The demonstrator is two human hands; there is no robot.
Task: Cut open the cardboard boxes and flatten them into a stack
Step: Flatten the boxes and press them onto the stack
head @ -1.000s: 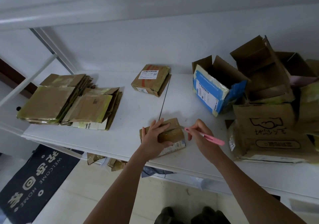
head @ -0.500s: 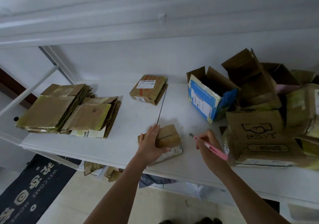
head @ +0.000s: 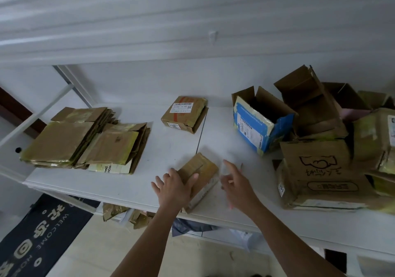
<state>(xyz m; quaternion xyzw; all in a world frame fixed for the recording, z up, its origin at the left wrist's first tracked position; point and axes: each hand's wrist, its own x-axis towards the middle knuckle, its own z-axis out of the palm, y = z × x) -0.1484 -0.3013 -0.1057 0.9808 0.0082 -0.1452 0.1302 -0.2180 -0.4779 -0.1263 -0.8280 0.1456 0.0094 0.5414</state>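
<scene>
Hands frame the small brown taped cardboard box at the white table's near edge: left hand spread flat, pinning it; right hand blurred, grip unclear. Flattened cardboard stack waits at nine o'clock

Small taped box near table edge

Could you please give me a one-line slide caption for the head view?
Left hand steadies a small taped box on the white table, flattened stack alongside.
</scene>
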